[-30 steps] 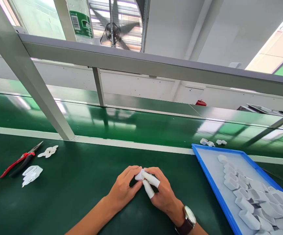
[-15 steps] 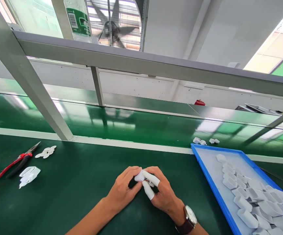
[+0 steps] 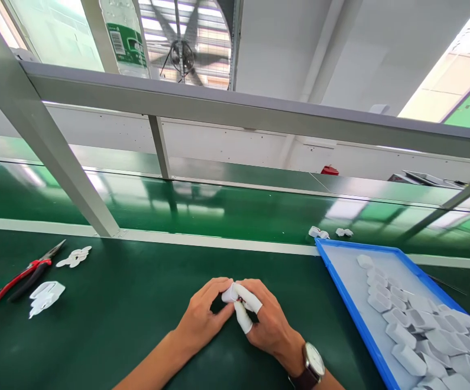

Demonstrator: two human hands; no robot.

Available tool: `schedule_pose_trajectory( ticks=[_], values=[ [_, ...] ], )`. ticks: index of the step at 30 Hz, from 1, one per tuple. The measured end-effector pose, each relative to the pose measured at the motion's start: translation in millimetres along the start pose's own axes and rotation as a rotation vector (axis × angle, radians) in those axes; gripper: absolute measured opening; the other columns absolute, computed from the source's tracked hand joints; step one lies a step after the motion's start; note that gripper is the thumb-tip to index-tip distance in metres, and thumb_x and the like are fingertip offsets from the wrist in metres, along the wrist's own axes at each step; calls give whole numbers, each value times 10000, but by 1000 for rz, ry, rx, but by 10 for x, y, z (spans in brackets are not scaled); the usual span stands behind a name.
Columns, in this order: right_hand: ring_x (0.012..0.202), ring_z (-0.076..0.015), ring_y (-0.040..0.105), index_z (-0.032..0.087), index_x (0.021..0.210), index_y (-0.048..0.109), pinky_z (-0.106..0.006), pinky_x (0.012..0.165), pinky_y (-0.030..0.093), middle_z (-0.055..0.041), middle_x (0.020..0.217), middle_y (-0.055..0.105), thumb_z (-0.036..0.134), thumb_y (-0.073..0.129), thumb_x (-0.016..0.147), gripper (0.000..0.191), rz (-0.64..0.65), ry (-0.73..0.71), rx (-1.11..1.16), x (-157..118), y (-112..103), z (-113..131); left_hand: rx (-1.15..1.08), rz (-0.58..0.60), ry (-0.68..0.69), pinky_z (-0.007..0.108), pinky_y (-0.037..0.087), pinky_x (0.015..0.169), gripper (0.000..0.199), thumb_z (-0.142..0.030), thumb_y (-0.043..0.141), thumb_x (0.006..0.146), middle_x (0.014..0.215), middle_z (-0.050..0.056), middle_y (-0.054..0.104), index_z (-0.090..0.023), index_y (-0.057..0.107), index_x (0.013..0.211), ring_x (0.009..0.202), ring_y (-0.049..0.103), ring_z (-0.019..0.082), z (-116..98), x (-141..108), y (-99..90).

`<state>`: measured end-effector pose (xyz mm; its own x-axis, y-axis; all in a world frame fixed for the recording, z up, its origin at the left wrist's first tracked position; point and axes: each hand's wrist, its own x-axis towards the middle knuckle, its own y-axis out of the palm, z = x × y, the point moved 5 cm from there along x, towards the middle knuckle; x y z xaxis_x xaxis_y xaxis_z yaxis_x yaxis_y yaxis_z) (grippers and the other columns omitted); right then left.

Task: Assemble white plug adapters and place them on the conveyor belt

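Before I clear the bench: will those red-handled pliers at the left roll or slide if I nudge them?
The pliers lie flat with handles splayed, so they probably won't roll. Metal jaws suggest they're stiff and fairly heavy for their size. On the matte green mat they'd likely drag, not glide.

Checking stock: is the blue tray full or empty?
Partly full. White plastic parts lie heaped in the blue tray toward its near right side, while the floor near its far left corner is bare.

Bare forearms, no sleeves; white finger cots (image 3: 243, 319) on r. hand (image 3: 269, 325) fingers, brown-strap wristwatch (image 3: 311, 366) w/ pale dial.
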<state>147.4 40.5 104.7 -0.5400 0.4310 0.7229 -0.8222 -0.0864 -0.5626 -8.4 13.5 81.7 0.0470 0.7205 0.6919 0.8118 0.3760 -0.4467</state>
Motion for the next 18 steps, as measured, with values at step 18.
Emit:
schedule_pose_trajectory(
  ticks=[18],
  values=[
    [1018,-252,608,197,1399,481,-445,879,581,-127,1139,650,28,504,915,514,54,8,-122,-42,49,11,-35,46,-26,275,607,933,326,-139,691,882,1109,45,744,-236,604,1181,1027,726,171,39,-5,20]
  ],
)
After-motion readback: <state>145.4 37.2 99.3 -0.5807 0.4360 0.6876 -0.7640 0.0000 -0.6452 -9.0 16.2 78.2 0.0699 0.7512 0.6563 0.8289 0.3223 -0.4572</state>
